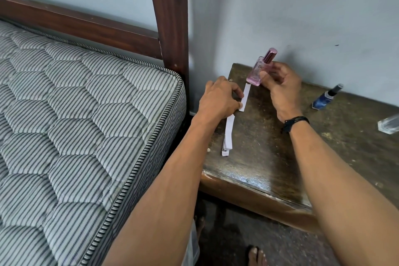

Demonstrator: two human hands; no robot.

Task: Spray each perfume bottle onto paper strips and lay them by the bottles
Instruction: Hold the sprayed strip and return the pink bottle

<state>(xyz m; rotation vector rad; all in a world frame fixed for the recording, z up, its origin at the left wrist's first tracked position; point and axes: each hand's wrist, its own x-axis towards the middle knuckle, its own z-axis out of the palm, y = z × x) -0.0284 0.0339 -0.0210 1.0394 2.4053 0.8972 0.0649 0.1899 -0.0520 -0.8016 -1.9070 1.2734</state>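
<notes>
My right hand (280,86) grips a pink perfume bottle (258,71) with a pink cap, held tilted just above the back left corner of the dark table (269,157). My left hand (218,99) pinches a white paper strip (245,98) that lies on the table right below the bottle. A small stack of white paper strips (228,136) lies along the table's left edge, nearer to me. A blue perfume bottle (325,98) with a dark sprayer stands at the back right. A clear glass bottle (389,124) shows at the right edge, partly cut off.
A bed with a striped mattress (75,125) and a dark wooden bedpost (170,17) stands close against the table's left side. A pale wall runs behind the table. My bare feet (255,255) are on the floor below the table's front edge.
</notes>
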